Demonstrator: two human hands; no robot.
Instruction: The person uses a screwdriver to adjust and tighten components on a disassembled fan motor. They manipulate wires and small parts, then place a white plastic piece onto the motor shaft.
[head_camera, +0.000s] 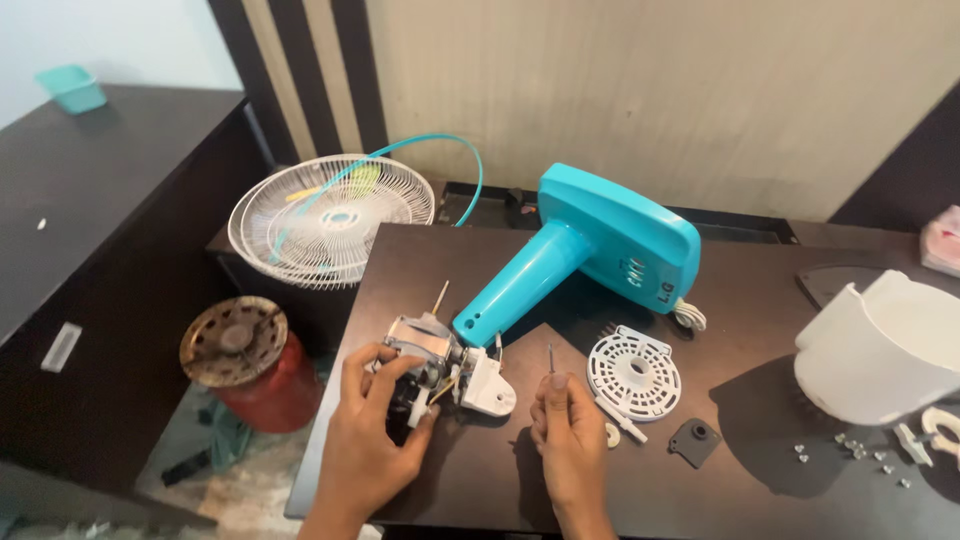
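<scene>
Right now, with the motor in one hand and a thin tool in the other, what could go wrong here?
1. The loose screws lie scattered by the white cover; a sleeve or nudge could send them rolling off.
2. The motor sits near the table edge, held only by the left hand; a slip might drop it.
3. The thin tool in the right hand could slip toward the motor's wires or the fingers.
</scene>
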